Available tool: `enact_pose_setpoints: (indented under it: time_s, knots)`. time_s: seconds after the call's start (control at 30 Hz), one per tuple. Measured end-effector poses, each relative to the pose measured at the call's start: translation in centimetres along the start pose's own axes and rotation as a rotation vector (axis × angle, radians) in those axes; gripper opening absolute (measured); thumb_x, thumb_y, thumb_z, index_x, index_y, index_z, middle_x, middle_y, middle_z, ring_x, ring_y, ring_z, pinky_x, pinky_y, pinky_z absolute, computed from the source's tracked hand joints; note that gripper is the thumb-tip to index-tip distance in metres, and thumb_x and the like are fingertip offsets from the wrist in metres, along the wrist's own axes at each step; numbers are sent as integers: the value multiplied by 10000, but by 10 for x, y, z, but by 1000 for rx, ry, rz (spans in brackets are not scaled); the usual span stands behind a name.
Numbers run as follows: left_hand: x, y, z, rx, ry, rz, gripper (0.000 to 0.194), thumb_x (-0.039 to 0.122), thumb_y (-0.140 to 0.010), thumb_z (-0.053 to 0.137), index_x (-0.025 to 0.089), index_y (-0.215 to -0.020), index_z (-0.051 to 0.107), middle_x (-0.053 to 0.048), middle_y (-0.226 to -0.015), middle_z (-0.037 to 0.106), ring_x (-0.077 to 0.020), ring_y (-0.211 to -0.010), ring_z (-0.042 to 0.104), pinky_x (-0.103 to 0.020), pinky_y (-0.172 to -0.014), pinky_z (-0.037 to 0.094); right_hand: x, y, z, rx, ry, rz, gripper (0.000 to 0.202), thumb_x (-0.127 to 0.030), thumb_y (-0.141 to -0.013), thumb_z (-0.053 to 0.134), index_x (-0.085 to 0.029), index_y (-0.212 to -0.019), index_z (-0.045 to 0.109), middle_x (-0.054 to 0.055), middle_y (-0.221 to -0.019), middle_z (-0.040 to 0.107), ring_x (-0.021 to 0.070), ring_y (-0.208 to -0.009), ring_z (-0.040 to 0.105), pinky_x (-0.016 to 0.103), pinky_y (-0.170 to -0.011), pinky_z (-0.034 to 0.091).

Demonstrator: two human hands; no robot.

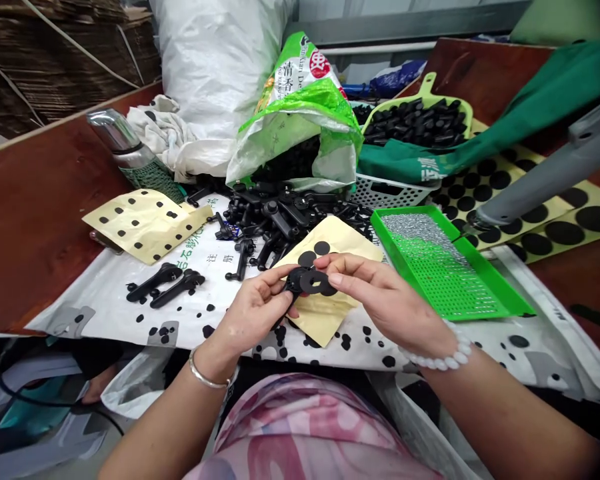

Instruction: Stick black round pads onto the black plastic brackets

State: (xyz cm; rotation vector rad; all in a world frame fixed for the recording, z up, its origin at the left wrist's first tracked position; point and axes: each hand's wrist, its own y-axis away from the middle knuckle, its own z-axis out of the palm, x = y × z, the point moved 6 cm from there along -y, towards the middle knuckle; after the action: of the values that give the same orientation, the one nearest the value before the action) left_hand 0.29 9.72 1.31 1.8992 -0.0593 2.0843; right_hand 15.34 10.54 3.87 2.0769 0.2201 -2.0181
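Note:
My left hand [260, 303] is closed around a black plastic part [294, 283] with a rounded end, held over a cream adhesive sheet [325, 317]. Between thumb and fingertips, my right hand [380, 290] pinches a thin black disc [315, 283] with a small hole in its middle. The disc is right beside the part's rounded end; whether they touch, I cannot tell. A few black round stickers [322, 249] remain on the sheet below. Behind my hands lies a heap of black crank-shaped plastic parts [280, 217]. Two similar black parts [175, 287] lie apart at the left.
A green tray [500, 300] of small metal pieces stands at the right, under a grey metal arm [545, 177]. Further back are an open green-and-white bag [300, 107] and a yellow-green scoop [429, 87] of black pieces. A flask [130, 147] and dotted sheet [145, 220] are left.

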Motion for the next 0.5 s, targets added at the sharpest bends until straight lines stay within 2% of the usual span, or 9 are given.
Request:
enact_pose_setpoints:
  time_s: [0.27,0.5]
  knots:
    - [1,3,5,-17,-54,3,487,101,-671,577,95,-1157,551,-64,-870,666,-76,-547,558,-173,-484,433,8,-4,0,-62,27,12,128,-321,-780,581,-198,-765,614,36,-1009,623,180,-981,546,305,-844,420]
    - [-2,2,6,-46,-37,-3,528,73,-655,567,98,-1182,543,-88,-959,669,-83,-589,567,-205,-579,477,11,-4,1,-77,19,46,140,-321,-768,585,-184,-772,612,46,-1015,624,183,-958,555,321,-853,420]
